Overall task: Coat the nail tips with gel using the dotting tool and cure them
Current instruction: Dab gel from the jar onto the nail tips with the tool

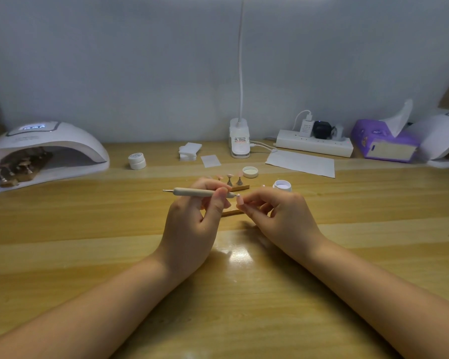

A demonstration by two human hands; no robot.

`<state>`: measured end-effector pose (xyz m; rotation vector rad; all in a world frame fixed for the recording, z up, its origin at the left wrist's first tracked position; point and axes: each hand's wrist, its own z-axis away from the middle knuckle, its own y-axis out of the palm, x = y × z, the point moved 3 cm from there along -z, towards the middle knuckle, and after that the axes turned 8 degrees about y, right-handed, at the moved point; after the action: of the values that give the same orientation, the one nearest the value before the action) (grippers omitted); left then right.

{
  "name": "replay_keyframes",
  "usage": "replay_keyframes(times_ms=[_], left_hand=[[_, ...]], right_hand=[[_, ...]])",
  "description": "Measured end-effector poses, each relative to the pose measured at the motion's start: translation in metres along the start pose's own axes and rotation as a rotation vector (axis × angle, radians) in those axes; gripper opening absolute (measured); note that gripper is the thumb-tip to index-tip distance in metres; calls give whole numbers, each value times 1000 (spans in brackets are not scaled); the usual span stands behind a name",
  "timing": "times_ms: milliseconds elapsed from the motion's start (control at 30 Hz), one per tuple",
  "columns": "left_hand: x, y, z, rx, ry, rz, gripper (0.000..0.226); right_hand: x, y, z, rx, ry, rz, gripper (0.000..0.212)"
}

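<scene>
the left hand pinches a dotting tool between thumb and fingertips, holding it nearly level above the table, its metal tip pointing right and meeting a small pale nail tip. the right hand holds that nail tip pinched between its curled thumb and forefinger, just beside the left thumb. under both hands a strip of wood lies on the wooden table, mostly hidden. just behind the left fingers a wooden stand carries small metal holders with more nail tips on top. an open gel jar sits near the right hand, and its white lid lies a little further back. beyond these are a closed white jar, a stack of white pads, a single pad and a sheet of paper. at the far left a white curing lamp with a lit display shelters another stand with nail tips. against the wall stand a clip lamp base, a power strip with chargers, a purple tissue box and a second curing lamp.
</scene>
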<state>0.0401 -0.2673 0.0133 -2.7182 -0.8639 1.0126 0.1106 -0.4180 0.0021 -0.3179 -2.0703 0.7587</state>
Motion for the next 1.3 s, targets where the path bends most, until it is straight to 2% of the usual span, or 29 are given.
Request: replay_keyframes(times_ms=[1300], left_hand=[[1, 0, 0, -18, -3, -11, 14]], right_hand=[[-1, 1, 0, -16, -27, -26, 15]])
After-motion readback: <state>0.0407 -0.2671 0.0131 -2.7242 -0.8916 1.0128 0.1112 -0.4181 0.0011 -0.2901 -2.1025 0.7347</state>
